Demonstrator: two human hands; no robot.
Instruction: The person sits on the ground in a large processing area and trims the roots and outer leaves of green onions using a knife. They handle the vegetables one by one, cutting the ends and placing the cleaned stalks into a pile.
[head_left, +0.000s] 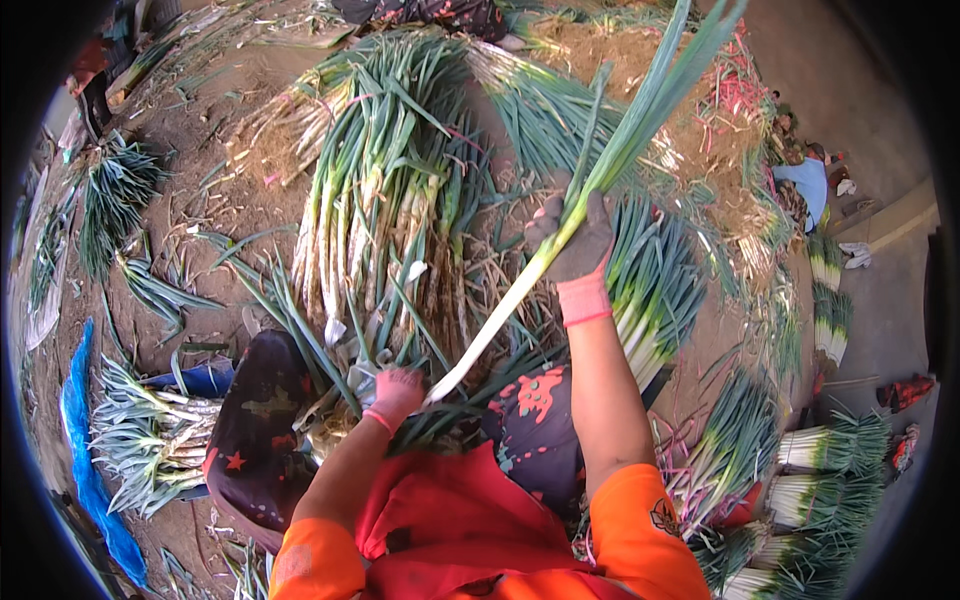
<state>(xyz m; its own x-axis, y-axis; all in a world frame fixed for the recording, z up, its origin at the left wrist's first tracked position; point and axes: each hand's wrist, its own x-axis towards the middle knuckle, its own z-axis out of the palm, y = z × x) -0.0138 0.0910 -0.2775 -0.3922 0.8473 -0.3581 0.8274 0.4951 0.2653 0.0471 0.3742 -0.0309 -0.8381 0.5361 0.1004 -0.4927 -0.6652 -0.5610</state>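
My right hand (574, 236), in a dark-palmed glove with a pink cuff, grips a long green onion (517, 289) around the part where white stalk turns to green leaf. Its leaves point away to the upper right. The white root end slants down to my left hand (397, 390), gloved in pink, which is closed near that end; whether it touches the stalk cannot be told. A large pile of unpeeled green onions (367, 187) lies in front of me. Beside my right forearm rests a bundle of cleaner green onions (652, 285). Cut leaves and peelings lie between my knees.
More green onions (157, 435) lie left of my knee, near a blue plastic sheet (94, 465). Stacked bundles (806, 487) sit at the lower right. Other people are at the top edge, upper left (94, 75) and right (806, 187). Loose leaves litter the dirt floor.
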